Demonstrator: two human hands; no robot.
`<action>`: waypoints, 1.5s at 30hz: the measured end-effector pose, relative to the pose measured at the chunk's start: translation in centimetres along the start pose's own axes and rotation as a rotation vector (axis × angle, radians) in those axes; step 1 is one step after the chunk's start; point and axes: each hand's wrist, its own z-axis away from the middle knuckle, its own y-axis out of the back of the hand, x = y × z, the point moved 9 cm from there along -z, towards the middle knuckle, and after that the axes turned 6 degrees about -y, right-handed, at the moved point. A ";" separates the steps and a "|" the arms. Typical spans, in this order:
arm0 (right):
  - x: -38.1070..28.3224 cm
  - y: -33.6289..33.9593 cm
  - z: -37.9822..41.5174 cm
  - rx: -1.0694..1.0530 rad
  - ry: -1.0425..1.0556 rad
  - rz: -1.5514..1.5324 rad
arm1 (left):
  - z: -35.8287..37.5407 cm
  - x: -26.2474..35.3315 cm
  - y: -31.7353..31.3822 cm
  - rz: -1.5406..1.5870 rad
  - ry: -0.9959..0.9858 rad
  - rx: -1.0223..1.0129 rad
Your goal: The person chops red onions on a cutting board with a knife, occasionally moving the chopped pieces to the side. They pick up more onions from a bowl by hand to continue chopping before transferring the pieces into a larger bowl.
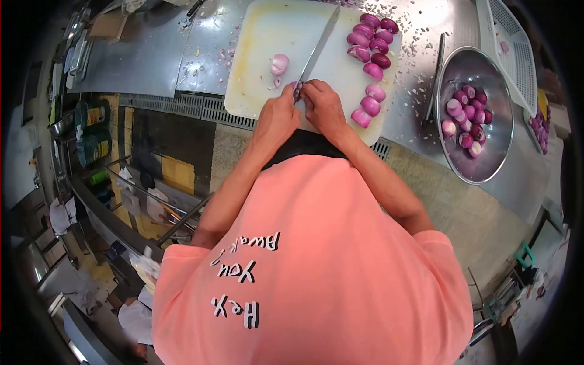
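A long knife (318, 50) points away from me over the white cutting board (258, 52), its handle end between my hands. My left hand (280, 114) is closed at the left of the handle, with a small purple bit at its fingertips that I cannot make out. My right hand (325, 106) is closed against the handle's right side; its grip is partly hidden. A pale peeled red onion (280, 64) sits left of the blade, with small scraps below it. Along the board's right side lie several peeled red onions (359, 39) in an uneven column.
Right of the board stands a steel bowl (447, 143) holding several red onions (468, 115). A dark rod-like tool (435, 79) lies beside it. A white plastic basket (523, 55) is at the far right. Peel scraps litter the steel counter (407, 115). A drain grate (228, 112) runs along the front edge.
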 end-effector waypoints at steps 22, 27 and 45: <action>3.2 5.1 -5.8 0.006 -0.120 0.542 | 3.7 -8.0 4.6 0.309 0.394 0.137; -0.7 -1.8 -7.9 -0.123 -0.154 0.184 | 3.1 -9.4 4.1 0.240 0.313 0.152; -1.5 -0.8 -2.2 -0.203 -0.168 0.032 | 3.9 -3.1 4.5 0.205 0.243 0.007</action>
